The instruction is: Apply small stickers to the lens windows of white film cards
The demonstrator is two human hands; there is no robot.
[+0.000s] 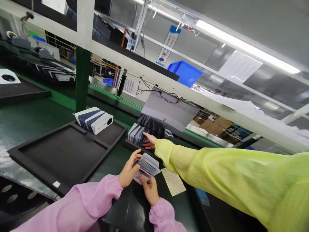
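Observation:
Low in the middle, a small fanned stack of pale cards [147,165] is held between my two pink-sleeved hands. My left hand [130,169] grips the stack along its left side, thumb on top and fingers behind. At the lower edge, my right hand [151,190] pinches the cards with its thumb and fingers. Just beyond, a co-worker's hand [150,141] in a yellow sleeve [217,170] touches a row of dark and white cards [137,133] standing in a black tray. What is printed on the cards I hold is too small to read.
At left lies a black tray [60,154] with a stack of white and dark-blue pieces [94,120] at its far end. A yellow label sheet [173,182] rests right of my hands. A green post [83,77] and a shelf beam [135,64] stand ahead, with a blue bin [185,72] above.

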